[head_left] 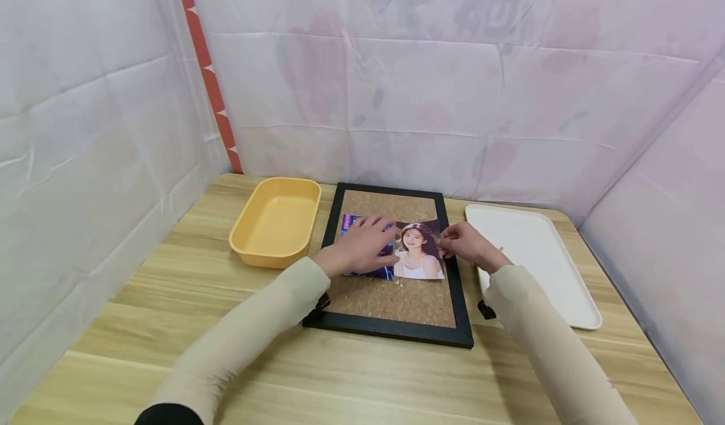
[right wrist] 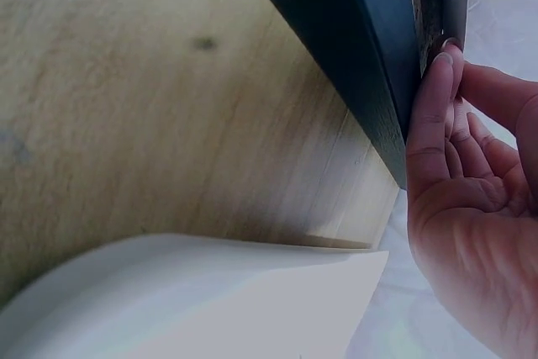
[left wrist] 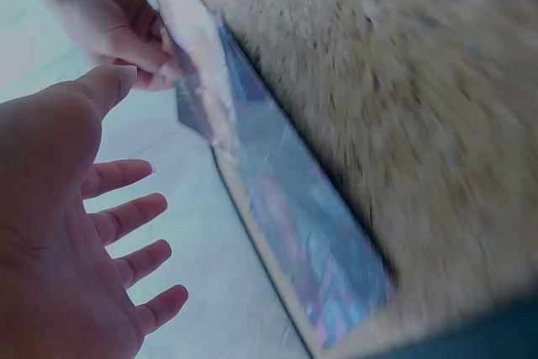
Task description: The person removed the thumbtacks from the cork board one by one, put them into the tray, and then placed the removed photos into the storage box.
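A cork board (head_left: 396,299) with a black frame lies on the table. On its cork lie two photos side by side: a blue and purple one (head_left: 347,225) on the left, and a portrait photo (head_left: 418,262) of a person in a white top on the right. My left hand (head_left: 365,245) hovers over the blue photo with fingers spread, covering most of it; the left wrist view shows the palm apart from the cork. At the portrait's right edge, my right hand (head_left: 467,245) pinches the photo between thumb and fingers, beside the frame (right wrist: 370,48).
To the board's left stands a yellow tray (head_left: 277,258). A shallow white tray (head_left: 544,261) lies to the right, partly behind the right forearm. Pale cloth walls (head_left: 419,97) enclose the wooden table (head_left: 272,374) at the back and sides.
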The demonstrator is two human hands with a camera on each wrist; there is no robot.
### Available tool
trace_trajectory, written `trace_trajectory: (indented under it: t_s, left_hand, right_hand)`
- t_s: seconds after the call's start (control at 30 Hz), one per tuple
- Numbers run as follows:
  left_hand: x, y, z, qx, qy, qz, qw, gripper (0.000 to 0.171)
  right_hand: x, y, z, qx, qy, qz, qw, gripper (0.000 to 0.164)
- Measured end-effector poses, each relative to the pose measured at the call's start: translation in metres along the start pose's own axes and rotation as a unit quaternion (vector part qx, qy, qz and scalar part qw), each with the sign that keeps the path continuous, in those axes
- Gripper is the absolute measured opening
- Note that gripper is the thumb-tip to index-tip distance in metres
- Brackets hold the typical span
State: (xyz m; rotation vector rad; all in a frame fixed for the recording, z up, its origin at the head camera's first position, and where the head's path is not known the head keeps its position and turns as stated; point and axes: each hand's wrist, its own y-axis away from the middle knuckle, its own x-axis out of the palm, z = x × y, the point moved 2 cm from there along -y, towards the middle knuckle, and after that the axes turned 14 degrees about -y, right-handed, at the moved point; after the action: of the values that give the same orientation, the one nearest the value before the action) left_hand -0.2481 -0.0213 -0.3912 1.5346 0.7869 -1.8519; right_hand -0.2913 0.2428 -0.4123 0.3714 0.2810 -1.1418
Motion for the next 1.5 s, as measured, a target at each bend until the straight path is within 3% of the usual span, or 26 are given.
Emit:
trace_trajectory:
  t_s: [0.27, 0.5, 0.9, 1.17, 1.33, 1.5]
  left_hand:
    - [-0.021, 0.038, 0.029, -0.035, 0.005, -0.06, 0.9976, 0.07]
    - [-0.02, 0.071, 0.065, -0.076, 0.029, -0.091, 0.9925, 0.075]
    - [-0.004, 0.122, 0.117, -0.153, 0.068, -0.06, 0.9841, 0.098]
    - [0.006, 0.147, 0.142, -0.169, 0.079, -0.038, 0.9817, 0.109]
    - [0.01, 0.158, 0.153, -0.17, 0.084, -0.039, 0.9811, 0.109]
    - [0.016, 0.169, 0.162, -0.176, 0.097, -0.016, 0.9794, 0.114]
  right_hand:
    - [-0.004, 0.0, 0.0, -0.02, 0.005, 0.004, 1.0, 0.02]
    - [-0.001, -0.002, 0.003, -0.008, 0.005, 0.0, 1.0, 0.02]
    - [0.006, -0.003, -0.005, -0.004, -0.009, 0.011, 1.0, 0.025]
    - [0.004, 0.001, -0.003, 0.002, -0.003, 0.001, 1.0, 0.025]
    - [0.002, 0.002, -0.001, 0.003, 0.005, -0.002, 1.0, 0.024]
    - [0.0, 0.001, -0.002, 0.008, 0.009, -0.008, 1.0, 0.024]
